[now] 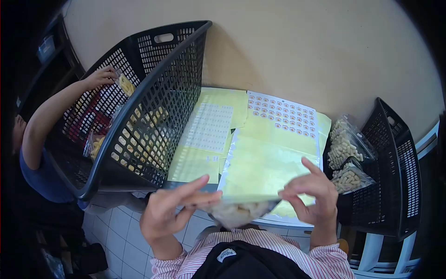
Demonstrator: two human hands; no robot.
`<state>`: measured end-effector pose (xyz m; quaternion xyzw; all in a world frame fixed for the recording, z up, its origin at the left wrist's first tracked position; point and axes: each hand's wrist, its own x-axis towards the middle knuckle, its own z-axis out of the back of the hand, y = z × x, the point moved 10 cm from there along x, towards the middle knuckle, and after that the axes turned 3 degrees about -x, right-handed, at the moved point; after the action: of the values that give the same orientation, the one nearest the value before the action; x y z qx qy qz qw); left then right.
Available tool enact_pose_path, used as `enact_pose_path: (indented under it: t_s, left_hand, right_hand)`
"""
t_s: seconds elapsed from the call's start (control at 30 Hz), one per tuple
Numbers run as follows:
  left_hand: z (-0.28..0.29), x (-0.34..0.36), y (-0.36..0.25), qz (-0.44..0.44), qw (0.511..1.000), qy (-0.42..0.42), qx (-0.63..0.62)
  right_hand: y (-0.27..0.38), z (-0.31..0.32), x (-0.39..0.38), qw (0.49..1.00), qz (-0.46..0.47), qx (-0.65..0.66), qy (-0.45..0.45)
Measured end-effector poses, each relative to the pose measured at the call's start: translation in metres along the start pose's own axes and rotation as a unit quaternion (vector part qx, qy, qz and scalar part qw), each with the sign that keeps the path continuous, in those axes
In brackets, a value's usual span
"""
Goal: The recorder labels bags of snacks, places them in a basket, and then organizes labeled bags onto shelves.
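A clear plastic bag of pale snack pieces (pixel 244 214) hangs between my two hands in front of my chest, its top edge stretched nearly level. My left hand (pixel 165 216) grips its left corner, with one finger lifted away from it. At the opposite corner, my right hand (pixel 316 193) pinches the bag between thumb and fingers. Motion blurs the bag a little. Just beyond it lie yellow backing sheets (pixel 265 162) and a white sheet with rows of small round stickers (pixel 292 116).
At left stands a large black basket (pixel 162 79) with bags of yellow snacks inside; a co-worker's hand (pixel 100 78) holds one small bag (pixel 125 85) there. Another label sheet (pixel 209 128) lies beside the basket. A second black basket (pixel 399 176) at right has filled bags (pixel 344 149) next to it.
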<state>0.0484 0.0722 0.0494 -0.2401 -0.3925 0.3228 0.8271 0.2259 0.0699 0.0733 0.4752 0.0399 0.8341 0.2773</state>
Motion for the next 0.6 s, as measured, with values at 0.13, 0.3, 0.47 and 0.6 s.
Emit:
enact_pose_path:
  t_s: [0.13, 0.3, 0.47, 0.6]
  left_hand:
    - [0.006, -0.016, 0.009, -0.013, 0.969, -0.113, -0.217]
    - [0.011, -0.029, 0.024, -0.034, 0.943, -0.202, -0.262]
    - [0.025, -0.050, 0.029, -0.035, 0.942, -0.289, -0.164]
    - [0.031, -0.068, 0.033, -0.020, 0.931, -0.351, -0.095]
  right_hand:
    - [-0.001, 0.006, -0.009, 0.998, -0.044, 0.035, -0.009]
    - [-0.019, 0.008, -0.025, 0.982, -0.065, 0.125, -0.126]
    - [-0.045, -0.056, -0.029, 0.922, -0.180, 0.342, 0.005]
    - [-0.022, -0.113, -0.030, 0.910, -0.128, 0.356, 0.172]
